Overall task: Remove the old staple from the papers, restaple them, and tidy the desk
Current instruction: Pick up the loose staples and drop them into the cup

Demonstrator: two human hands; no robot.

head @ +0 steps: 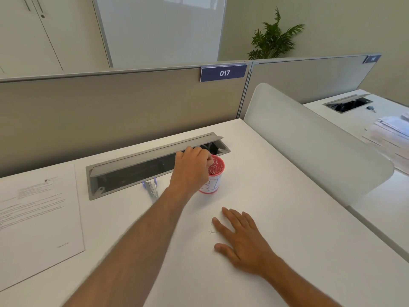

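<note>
Overhead, left hand [191,171] reaching across to the red cup [213,175] near the desk's [276,196] back edge, fingers pinched together over its rim, whether holding anything impossible to tell; right hand [241,238] flat on the desk, fingers relaxed, beside bent staples [211,232]; stapler [151,188] left of the cup; papers [37,218] at the left edge

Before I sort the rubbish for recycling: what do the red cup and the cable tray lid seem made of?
The red cup looks like thin plastic or coated paper: smooth red rim, a white paper label stuck on its side. The cable tray lid looks like matte grey painted metal or plastic: straight, flat and thin; I cannot tell which.
</note>
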